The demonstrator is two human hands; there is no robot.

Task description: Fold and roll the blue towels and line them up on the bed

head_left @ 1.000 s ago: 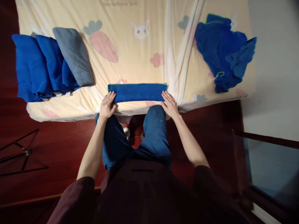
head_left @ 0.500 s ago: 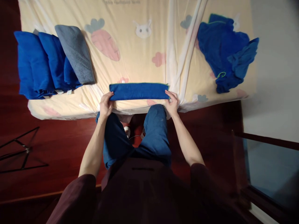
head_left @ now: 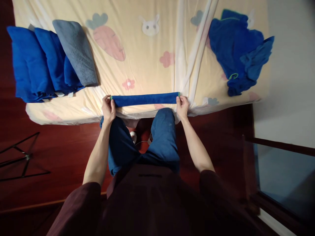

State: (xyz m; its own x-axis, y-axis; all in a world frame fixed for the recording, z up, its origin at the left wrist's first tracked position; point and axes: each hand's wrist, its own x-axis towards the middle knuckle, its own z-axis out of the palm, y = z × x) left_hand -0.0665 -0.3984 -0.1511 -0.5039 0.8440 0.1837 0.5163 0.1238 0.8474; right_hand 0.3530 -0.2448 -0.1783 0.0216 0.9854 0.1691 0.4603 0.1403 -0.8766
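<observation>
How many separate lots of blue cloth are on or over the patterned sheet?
3: a folded row at left, a strip held between the left hand and right hand, and a crumpled heap at right. Cloths may be hidden within the row or heap.

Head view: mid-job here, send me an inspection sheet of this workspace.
Surface: cream carrot-print sheet, wrinkled.
Job's things: green-edged blue cloth, folded into a narrow strip; lifted or resting, cannot tell. Left of it, folded blue cloths, partly covered by a folded gray cloth.
Clutter: crumpled blue cloths heaped at the right.
Grips: left grip pinches the strip's left end, right grip its right end.
Cables: thin pale line between the shoes, possibly a cord.
Surroundings: black stand legs on the dark red floor; pale wall at right.
</observation>
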